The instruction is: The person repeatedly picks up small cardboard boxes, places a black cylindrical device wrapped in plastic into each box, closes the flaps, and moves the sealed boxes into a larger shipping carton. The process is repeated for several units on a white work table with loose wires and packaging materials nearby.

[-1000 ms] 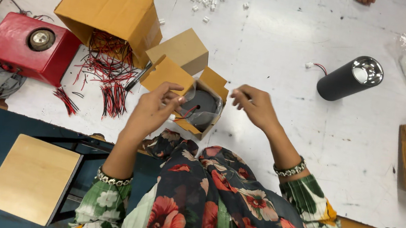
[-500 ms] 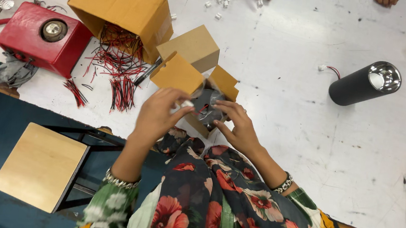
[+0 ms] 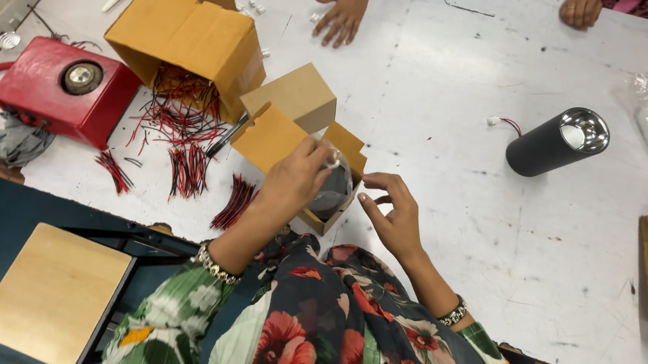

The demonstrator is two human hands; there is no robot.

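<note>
The left hand [image 3: 292, 180] has its fingers pinched on a bagged dark part [image 3: 331, 189] sitting in the small open carton [image 3: 273, 139]; right hand [image 3: 392, 216] hovers beside the carton, fingers loosely curled, empty.

Open white table [image 3: 455, 139] lies between the small open carton [image 3: 281, 134] and the black cylinder [image 3: 553, 145], giving free passage. To the left, red-black wire bundles [image 3: 185, 141], a large cardboard box [image 3: 187, 38] and a red device [image 3: 59, 97] block access.
</note>
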